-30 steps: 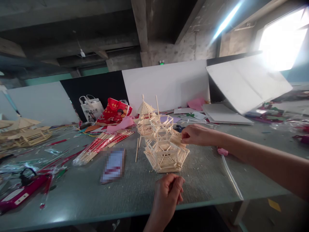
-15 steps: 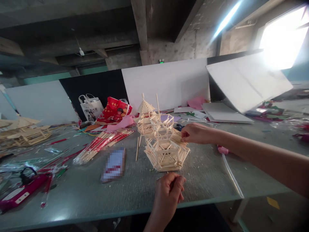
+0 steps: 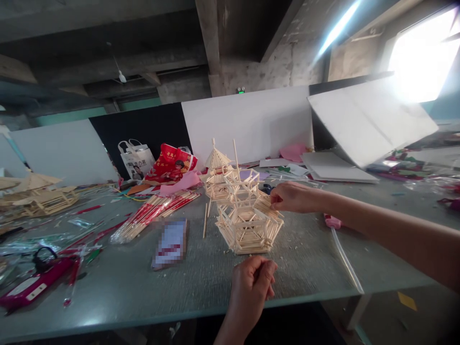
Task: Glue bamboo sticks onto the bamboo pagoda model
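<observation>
A model pavilion of pale wooden sticks [image 3: 247, 235] stands on the table before me, with a many-sided railed base in front. Behind it rises a pointed stick roof [image 3: 216, 158] and an upright stick [image 3: 235, 155]. My right hand [image 3: 289, 197] is closed at the model's right side, its fingertips pinched by the slatted sticks there; what they grip is hidden. Close to the table's front edge, my left hand [image 3: 252, 282] is curled with the thumb against the fingers, just in front of the base and apart from it. Anything inside it cannot be seen.
Left of the model are loose sticks [image 3: 205, 220], a blurred packet [image 3: 169, 243] and a plastic-wrapped stick bundle [image 3: 151, 215]. A magenta power strip [image 3: 38, 285] lies far left. At right is a pink glue gun [image 3: 332, 221] with a clear glue stick. White boards [image 3: 338, 167] lie behind.
Both hands keep nearly the same pose and place. The view has shifted very slightly; the model has not visibly changed.
</observation>
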